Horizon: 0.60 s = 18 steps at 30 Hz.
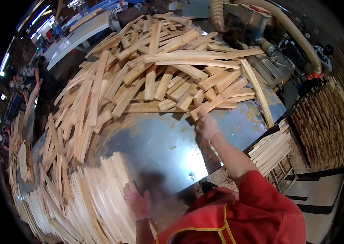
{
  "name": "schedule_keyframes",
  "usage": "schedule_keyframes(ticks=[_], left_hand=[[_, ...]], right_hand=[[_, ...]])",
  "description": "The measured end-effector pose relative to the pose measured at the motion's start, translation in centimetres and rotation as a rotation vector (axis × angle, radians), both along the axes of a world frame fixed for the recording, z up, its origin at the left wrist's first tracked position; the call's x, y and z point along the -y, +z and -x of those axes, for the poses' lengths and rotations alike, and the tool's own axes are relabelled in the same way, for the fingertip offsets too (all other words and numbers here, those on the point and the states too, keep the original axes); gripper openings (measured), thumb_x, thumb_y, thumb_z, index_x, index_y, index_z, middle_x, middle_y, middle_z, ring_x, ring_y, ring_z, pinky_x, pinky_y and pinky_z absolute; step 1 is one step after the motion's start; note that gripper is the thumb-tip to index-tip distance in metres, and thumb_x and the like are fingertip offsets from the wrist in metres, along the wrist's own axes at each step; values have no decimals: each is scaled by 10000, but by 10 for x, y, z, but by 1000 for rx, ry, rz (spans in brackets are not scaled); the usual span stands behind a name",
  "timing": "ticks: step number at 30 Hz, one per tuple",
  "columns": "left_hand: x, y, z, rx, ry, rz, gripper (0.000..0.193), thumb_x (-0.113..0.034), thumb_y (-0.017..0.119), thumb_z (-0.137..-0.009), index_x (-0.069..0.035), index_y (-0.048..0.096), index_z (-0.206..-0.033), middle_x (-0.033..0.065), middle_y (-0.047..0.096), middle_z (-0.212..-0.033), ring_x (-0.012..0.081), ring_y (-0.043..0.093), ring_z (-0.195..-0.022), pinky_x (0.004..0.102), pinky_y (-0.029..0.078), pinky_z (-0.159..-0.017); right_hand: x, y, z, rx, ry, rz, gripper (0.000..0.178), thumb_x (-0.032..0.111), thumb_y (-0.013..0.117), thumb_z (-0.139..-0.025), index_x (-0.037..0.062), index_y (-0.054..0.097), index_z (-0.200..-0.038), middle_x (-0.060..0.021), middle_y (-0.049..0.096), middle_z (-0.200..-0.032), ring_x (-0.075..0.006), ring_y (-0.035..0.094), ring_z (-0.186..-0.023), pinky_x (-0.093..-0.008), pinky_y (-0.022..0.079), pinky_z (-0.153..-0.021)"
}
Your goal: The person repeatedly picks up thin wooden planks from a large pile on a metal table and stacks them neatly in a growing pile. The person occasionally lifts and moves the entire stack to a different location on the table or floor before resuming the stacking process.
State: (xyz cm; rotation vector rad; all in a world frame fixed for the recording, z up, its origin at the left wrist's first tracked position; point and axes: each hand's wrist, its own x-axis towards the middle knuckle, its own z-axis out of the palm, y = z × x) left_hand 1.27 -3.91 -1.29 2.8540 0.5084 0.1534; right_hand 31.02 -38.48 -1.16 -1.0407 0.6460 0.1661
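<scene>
A big heap of loose wooden strips (155,77) lies on a shiny metal table (155,136). My right hand (207,127) reaches to the near edge of the heap, its fingers closed at the near end of one wooden strip (222,97). That strip slants up and away to the right, among others. At the lower left, a row of pale strips (107,183) stands packed side by side. Against the right end of that row rests my left hand (138,202), flat with the thumb apart; it grips nothing that I can see.
Sawdust is scattered over the tabletop. Beyond its right edge lie stacked strips (271,150) and a tall pile of wood (328,122). A machine (271,61) with a ribbed hose (302,38) stands at the far right. Another person (29,79) is at the far left.
</scene>
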Motion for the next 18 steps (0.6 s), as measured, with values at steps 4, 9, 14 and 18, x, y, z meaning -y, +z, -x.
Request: schedule_keyframes(ticks=[4, 9, 14, 18], left_hand=[[64, 12, -59, 147, -242, 23, 916, -264, 887, -729, -22, 502, -1524, 243, 549, -1498, 449, 539, -1367, 557, 427, -1157], [160, 12, -91, -135, -395, 40, 1003, -470, 853, -781, -37, 435, -1583, 220, 554, -1496, 431, 566, -1345, 541, 443, -1126], [183, -1, -92, -544, -329, -54, 1080, -572, 843, -771, -16, 419, -1595, 190, 623, -1359, 374, 624, -1235, 499, 473, -1035], [176, -23, -87, -423, -369, -30, 945, -499, 862, -764, -65, 533, -1537, 159, 682, -1222, 367, 663, -1148, 488, 508, -965]], right_hand=[[26, -60, -5, 318, 53, 292, 346, 318, 655, -1011, 27, 664, -1199, -126, 709, -981, -275, 693, -867, -402, 565, -802], [28, -15, 118, 60, 753, 471, 494, 403, 576, -1026, -23, 626, -1271, -243, 722, -1065, -393, 725, -908, -511, 566, -832], [218, 19, 6, 160, 143, 1353, 550, 378, 733, -874, 25, 676, -1292, -259, 683, -1299, -432, 672, -1166, -502, 525, -1024], [365, -29, -41, -241, 75, 1812, 782, 344, 799, -806, 48, 555, -1487, -257, 685, -1325, -453, 641, -1256, -485, 506, -1082]])
